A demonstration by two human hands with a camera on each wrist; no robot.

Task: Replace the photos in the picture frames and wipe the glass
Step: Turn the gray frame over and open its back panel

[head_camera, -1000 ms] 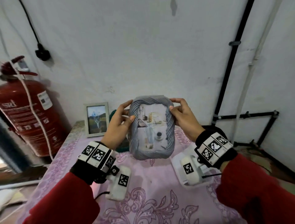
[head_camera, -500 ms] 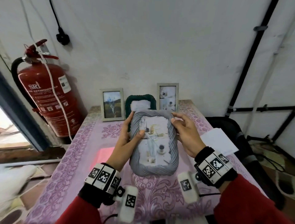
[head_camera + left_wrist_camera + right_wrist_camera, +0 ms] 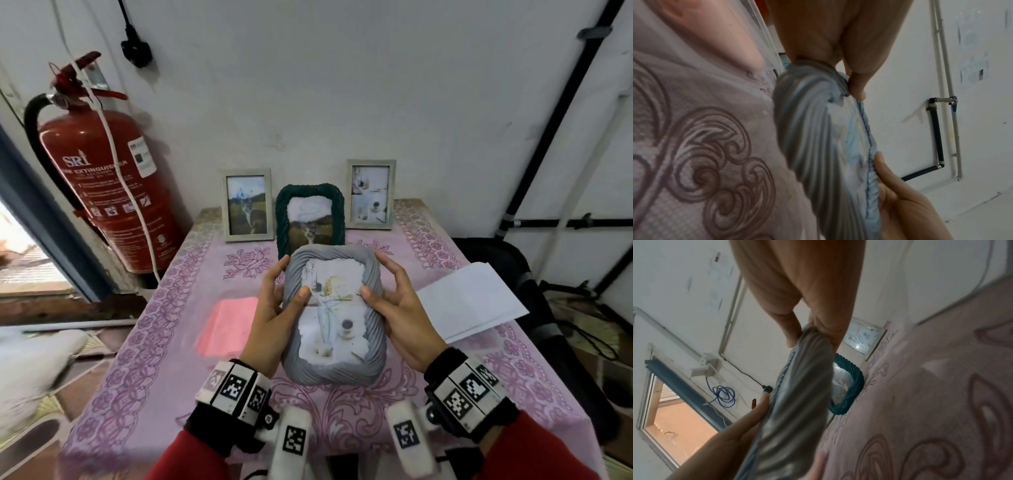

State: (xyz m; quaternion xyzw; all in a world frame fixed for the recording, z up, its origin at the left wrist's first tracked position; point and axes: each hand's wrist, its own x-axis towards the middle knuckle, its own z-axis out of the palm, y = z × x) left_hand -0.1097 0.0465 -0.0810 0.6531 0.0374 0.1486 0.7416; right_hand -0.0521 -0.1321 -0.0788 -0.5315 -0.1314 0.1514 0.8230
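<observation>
A grey rope-patterned picture frame [image 3: 371, 356] with a pale photo behind its glass is held tilted just above the pink tablecloth [image 3: 161, 342]. My left hand [image 3: 274, 318] grips its left edge, thumb on the glass, and my right hand [image 3: 397, 308] grips its right edge, thumb on the front. In the left wrist view the grey frame [image 3: 809, 129] is pinched between thumb and fingers; in the right wrist view the grey frame [image 3: 803, 386] is held edge-on. A dark green frame [image 3: 339, 212] stands behind it, between two pale wooden frames [image 3: 226, 205] [image 3: 392, 192] at the wall.
A pink cloth [image 3: 226, 325] lies left of the frame and white paper [image 3: 472, 301] lies at the table's right edge. A red fire extinguisher [image 3: 113, 192] stands at the left by the wall. Black pipes [image 3: 555, 113] run along the right wall.
The grey frame has come down from chest height toward the table and tilted flatter, both hands still holding it. The view has dropped, bringing the frames at the wall into sight.
</observation>
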